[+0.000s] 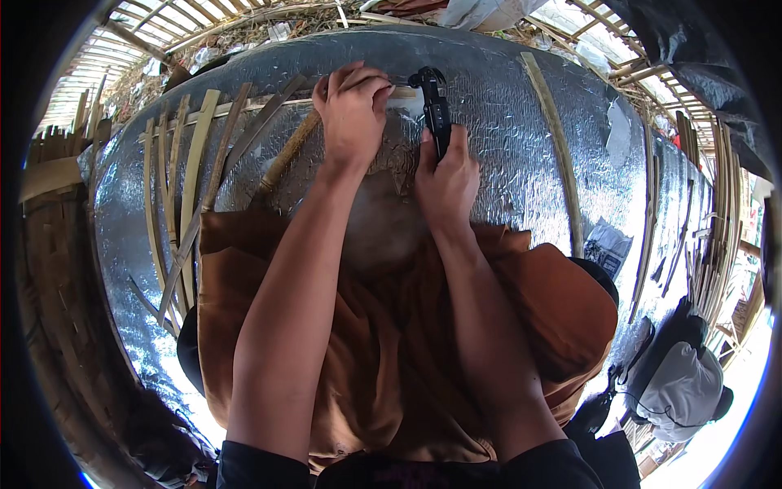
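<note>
My right hand [450, 175] is wrapped around the handle of a black hammer [437, 114], which points away from me with its head at the far end. Just to its left, my left hand [352, 110] is closed with fingertips pinched together; whatever they hold is too small to make out. A light bamboo strip [403, 93] shows between those fingertips and the hammer, lying crosswise. Under my left wrist a rounder bamboo stick [291, 152] slants toward me. The hammer head is apart from my left fingers.
Brown cloth [366, 342] covers my lap. Several bamboo strips [194, 155] lie on the silver foil mat [497, 179] at left, with a long strip [557, 147] at right. Stacked bamboo [57, 244] stands far left. A grey and black bag [680, 383] sits at lower right.
</note>
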{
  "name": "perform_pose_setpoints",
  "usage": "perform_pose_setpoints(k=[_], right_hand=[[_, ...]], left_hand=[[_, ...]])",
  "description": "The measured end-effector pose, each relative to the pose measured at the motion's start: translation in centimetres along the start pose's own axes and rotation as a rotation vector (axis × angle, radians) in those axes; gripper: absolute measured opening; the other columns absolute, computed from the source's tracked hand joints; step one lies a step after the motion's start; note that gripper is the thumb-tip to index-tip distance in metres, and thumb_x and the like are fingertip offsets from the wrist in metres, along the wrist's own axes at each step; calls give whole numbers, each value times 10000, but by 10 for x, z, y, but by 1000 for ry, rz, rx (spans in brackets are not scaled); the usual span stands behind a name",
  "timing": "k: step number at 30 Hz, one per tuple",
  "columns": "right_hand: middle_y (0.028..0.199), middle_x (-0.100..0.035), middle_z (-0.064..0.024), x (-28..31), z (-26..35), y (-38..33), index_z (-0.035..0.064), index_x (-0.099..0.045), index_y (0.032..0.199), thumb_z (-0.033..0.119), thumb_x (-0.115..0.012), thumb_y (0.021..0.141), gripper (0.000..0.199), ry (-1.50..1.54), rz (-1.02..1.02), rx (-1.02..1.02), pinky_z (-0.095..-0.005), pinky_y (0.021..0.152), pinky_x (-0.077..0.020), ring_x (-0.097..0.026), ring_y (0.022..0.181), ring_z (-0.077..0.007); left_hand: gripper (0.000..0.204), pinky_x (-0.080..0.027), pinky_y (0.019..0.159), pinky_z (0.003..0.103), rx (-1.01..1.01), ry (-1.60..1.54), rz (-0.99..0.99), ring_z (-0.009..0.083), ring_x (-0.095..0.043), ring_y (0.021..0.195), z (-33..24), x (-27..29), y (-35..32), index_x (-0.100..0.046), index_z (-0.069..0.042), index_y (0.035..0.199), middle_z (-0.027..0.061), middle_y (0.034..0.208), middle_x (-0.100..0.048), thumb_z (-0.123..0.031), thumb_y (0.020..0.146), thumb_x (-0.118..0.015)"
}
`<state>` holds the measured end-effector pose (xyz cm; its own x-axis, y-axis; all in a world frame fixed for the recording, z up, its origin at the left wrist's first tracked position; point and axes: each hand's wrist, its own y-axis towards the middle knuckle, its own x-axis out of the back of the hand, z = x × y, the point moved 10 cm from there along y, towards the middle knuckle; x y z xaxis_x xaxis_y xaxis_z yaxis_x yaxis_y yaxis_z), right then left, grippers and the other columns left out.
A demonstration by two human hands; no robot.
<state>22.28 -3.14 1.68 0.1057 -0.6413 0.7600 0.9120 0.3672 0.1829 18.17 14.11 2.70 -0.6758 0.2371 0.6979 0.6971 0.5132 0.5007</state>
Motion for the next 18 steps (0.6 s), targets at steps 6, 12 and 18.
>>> perform_pose_setpoints(k=[6, 12, 18], right_hand=[[712, -673, -250, -4, 4, 0, 43, -505, 1032, 276, -629, 986, 269, -47, 62, -10, -566, 600, -528, -679, 672, -474], [766, -686, -268, -5, -2, 1, 45, -548, 1047, 286, -606, 999, 253, -65, 83, -71, -602, 646, -498, -664, 719, -508], [778, -687, -272, -6, 2, 1, 34, -549, 1037, 284, -609, 999, 260, -44, 82, -46, -601, 645, -499, -666, 731, -507]], left_hand=[[80, -400, 1036, 463, 2, 18, -7, 244, -596, 1194, 1, 0, -1, -780, -127, 935, -32, 1109, -709, -162, 868, -754], [81, -421, 1004, 457, 37, 1, 7, 243, -603, 1144, 4, -2, 4, -786, -132, 929, -32, 1082, -702, -156, 853, -772], [86, -389, 1025, 499, 65, -61, 12, 256, -591, 1129, 11, -4, 2, -799, -127, 912, -26, 1056, -685, -108, 832, -773]])
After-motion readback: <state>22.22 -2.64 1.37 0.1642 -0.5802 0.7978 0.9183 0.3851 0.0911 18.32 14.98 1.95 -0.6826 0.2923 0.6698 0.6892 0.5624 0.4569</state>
